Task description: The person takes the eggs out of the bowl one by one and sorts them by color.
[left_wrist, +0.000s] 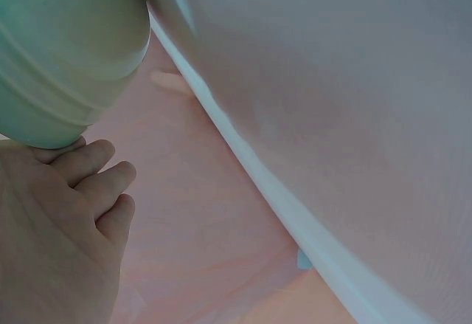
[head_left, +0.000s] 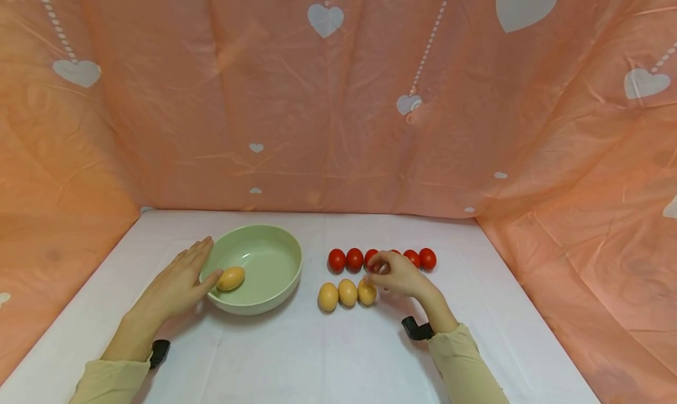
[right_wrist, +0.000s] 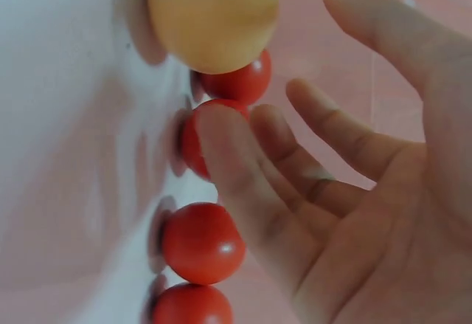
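Observation:
My left hand [head_left: 180, 280] lies along the left side of a pale green bowl [head_left: 282, 286], its fairly straight fingers touching the outer wall. The left thumb reaches over the rim beside a yellow egg [head_left: 231, 279] inside. In the left wrist view, the fingers [left_wrist: 96, 173] rest against the bowl's outside [left_wrist: 70, 58]. My right hand [head_left: 399, 274] hovers over the right end of a row of three yellow eggs [head_left: 347, 292]. Up close in the right wrist view, its thumb and fingers are spread apart, near the end egg [right_wrist: 214, 14], holding nothing.
Behind the eggs runs a row of several small red tomatoes [head_left: 355, 259], partly hidden by the right hand. All stand on a white-covered table [head_left: 275, 357]. Orange sheets with hearts [head_left: 296, 116] hang at the back and both sides.

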Demonstrator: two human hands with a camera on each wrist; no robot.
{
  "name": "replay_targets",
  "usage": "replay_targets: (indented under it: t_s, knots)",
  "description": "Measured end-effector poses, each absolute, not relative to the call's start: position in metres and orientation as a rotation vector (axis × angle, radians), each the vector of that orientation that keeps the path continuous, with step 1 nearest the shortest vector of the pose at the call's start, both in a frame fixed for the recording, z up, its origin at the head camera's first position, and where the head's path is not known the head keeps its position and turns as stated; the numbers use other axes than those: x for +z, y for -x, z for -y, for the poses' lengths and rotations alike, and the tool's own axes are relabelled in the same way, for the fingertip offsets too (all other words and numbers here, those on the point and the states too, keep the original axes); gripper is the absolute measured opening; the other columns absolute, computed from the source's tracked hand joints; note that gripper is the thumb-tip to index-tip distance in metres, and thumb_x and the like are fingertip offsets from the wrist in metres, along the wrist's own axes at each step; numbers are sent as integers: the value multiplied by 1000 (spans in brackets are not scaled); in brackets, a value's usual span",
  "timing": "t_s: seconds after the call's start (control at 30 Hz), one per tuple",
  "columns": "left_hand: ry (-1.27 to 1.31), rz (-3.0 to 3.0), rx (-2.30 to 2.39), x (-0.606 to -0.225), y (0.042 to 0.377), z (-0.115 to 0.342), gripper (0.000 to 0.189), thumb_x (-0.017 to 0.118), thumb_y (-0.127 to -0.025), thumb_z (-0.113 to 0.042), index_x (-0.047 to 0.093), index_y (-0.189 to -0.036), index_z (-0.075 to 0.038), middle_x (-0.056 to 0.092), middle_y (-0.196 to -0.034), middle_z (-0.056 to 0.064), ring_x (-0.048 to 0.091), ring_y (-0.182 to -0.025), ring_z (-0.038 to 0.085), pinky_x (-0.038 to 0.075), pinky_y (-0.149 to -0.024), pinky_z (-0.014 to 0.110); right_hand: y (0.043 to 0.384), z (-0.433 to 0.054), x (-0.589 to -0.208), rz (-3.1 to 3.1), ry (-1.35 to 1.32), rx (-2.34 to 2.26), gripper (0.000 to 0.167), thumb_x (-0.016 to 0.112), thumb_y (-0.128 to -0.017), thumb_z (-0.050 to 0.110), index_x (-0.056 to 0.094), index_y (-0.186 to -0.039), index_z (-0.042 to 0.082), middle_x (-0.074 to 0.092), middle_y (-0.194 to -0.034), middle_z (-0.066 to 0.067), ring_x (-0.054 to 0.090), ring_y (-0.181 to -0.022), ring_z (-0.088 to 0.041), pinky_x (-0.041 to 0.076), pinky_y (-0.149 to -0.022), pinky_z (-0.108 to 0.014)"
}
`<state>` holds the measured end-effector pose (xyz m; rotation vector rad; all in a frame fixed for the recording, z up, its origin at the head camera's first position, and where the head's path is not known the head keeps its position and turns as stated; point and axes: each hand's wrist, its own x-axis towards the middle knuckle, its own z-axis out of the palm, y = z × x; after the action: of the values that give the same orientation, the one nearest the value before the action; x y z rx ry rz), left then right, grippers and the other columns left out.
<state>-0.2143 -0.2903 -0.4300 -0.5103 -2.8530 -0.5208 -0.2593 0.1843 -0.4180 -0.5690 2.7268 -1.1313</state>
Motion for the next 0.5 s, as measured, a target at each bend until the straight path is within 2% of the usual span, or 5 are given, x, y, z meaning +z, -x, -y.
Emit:
replay_targets:
  t_s: [0.17,0.5]
  knots:
    - [509,2853,-524,-430,213,291,81,58,-105,-40,29,-155,16,31,-161,35,31,-148,54,28,-120,66,256,-178,-411,-2852,571,-1129,30,81,-89,25,73,-111,6,67,-97,-2,59,-81,-18,54,-69,-30]
    - [510,2851,-532,-429,214,290,81,58,-106,-41,29,-155,16,31,-161,35,31,-147,55,27,-121,66,245,-150,-405,-2960,643,-1329,27,81,-91,18,74,-113,4,68,-107,-11,64,-91,-23,57,-78,-32]
